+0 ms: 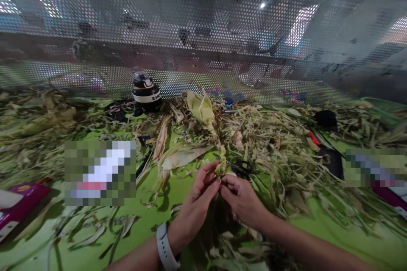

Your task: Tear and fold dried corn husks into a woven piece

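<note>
My left hand (199, 203) and my right hand (244, 201) meet at the middle, fingers pinched together. Both close around the lower end of a twisted, knotted strip of green-yellow corn husk (223, 157). Beyond it stands a pale, petal-shaped corn husk flower (202, 110); its narrow base runs down toward the strip, but I cannot tell whether the two are joined. The fingertips cover the strip's lowest part. Just right of the strip lie black loops like scissor handles (242, 167). A wide pale husk (182, 157) lies to the left.
Dried husk scraps (270, 148) cover much of the green table (143, 220). A black bottle with a white band (146, 93) stands at the back before a perforated metal panel (197, 21). Magenta objects lie left (27, 203) and right (389, 197). Two patches are pixelated.
</note>
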Available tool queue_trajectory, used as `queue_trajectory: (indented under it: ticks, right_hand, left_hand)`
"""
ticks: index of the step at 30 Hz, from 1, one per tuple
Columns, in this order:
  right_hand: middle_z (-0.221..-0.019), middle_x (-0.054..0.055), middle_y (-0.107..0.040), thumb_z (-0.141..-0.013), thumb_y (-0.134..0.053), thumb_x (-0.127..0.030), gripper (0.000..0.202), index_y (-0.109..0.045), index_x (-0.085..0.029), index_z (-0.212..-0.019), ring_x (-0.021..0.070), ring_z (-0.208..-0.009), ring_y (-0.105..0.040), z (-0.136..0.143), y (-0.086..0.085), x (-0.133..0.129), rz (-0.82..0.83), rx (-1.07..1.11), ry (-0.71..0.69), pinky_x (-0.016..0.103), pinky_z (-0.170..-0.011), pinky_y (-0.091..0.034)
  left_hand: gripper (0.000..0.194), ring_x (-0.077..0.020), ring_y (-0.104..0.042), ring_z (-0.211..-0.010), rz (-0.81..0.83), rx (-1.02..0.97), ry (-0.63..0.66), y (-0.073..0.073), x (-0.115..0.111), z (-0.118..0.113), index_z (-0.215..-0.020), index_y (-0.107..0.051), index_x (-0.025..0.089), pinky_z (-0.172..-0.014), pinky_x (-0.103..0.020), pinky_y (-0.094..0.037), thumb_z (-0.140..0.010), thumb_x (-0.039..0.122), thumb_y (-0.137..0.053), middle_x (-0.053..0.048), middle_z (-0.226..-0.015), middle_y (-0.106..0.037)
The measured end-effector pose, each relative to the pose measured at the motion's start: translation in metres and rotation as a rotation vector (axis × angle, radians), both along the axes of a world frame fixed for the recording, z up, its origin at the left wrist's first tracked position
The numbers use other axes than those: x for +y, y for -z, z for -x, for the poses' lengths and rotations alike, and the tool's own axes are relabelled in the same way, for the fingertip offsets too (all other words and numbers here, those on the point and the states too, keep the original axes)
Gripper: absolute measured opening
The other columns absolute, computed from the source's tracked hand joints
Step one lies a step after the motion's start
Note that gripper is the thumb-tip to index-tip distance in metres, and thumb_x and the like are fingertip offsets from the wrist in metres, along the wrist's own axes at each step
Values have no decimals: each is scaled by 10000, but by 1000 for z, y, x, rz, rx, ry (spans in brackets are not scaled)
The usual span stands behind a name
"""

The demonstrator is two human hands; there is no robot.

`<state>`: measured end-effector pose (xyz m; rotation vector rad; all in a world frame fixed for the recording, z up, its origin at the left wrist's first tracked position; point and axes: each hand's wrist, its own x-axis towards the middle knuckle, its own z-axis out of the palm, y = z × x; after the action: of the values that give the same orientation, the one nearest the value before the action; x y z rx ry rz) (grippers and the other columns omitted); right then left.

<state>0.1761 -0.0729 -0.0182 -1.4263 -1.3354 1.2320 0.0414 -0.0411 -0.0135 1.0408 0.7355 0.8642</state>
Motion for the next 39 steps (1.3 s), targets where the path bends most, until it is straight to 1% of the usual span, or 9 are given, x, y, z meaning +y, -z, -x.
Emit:
queue_trajectory:
  ticks: [4, 9, 16, 21, 24, 27, 32, 36, 39]
  right_hand:
    - [-481, -80, -415, -858, -469, -349, 226, -432, -194, -698, 56, -364, -350, -2, 11, 0, 3, 29, -67, 172, -369, -275]
    - [-481, -79, -405, -856, -490, -300, 241, -410, -191, -656, 53, -396, -350, -3, 11, -3, 7, -16, -208, 162, -390, -274]
    - [-471, -73, -434, -844, -512, -289, 255, -405, -190, -634, 56, -402, -377, 1, -2, -10, 42, -61, -322, 157, -394, -280]
    - [-489, -73, -441, -856, -504, -390, 293, -421, -194, -655, 53, -393, -377, -3, -6, -12, 112, 1, -351, 156, -383, -291]
    - [-480, -77, -436, -853, -500, -411, 296, -417, -198, -665, 55, -380, -376, -3, -8, -12, 143, 23, -349, 160, -380, -298]
    - [-489, -70, -423, -856, -497, -330, 294, -391, -194, -618, 56, -421, -374, -1, -10, -13, 15, -99, -365, 164, -417, -291]
    - [-516, -72, -353, -849, -505, -253, 291, -394, -183, -589, 60, -470, -308, 1, -11, -15, -206, -293, -408, 179, -455, -259]
    - [-550, -57, -408, -855, -507, -282, 230, -482, -182, -649, 71, -487, -372, -12, -21, -18, -405, -411, -292, 195, -493, -292]
    - [-638, -23, -464, -855, -501, -323, 160, -520, -182, -780, 102, -527, -433, -25, -27, -15, -542, -620, 6, 217, -519, -319]
  left_hand:
    - [382, -158, -593, -879, 24, -40, -26, 2, 3, -3, -1145, -546, 221, -799, -250, -462, -780, 289, -633, -31, -934, -663]
    - [380, -153, -614, -812, 66, -16, -93, 0, 8, -3, -1073, -599, 187, -720, -228, -475, -716, 279, -689, -38, -858, -687]
    - [363, -168, -619, -947, 80, 23, -149, -7, 12, 0, -1010, -635, 168, -839, -249, -472, -668, 256, -718, -72, -1062, -682]
    - [389, -169, -603, -1010, 79, -36, -77, -7, 13, 4, -1109, -611, 194, -902, -264, -459, -733, 266, -683, -63, -1130, -658]
    - [405, -170, -622, -959, 88, -84, -55, -8, 13, 4, -1115, -612, 209, -865, -279, -491, -725, 268, -699, -53, -1073, -681]
    - [365, -165, -640, -875, 101, -58, -106, -9, 12, 2, -1028, -654, 193, -797, -276, -523, -679, 263, -737, -49, -1023, -700]
    - [369, -175, -635, -861, 118, -23, -128, -8, 15, 1, -966, -670, 175, -776, -285, -524, -623, 267, -771, -55, -988, -708]
    - [365, -167, -612, -839, 16, 40, -99, -7, 19, 3, -945, -652, 173, -720, -259, -515, -617, 274, -775, -45, -923, -683]
    - [352, -144, -594, -737, -27, 103, -61, -6, 19, 4, -954, -635, 185, -629, -230, -497, -639, 281, -759, -10, -812, -646]
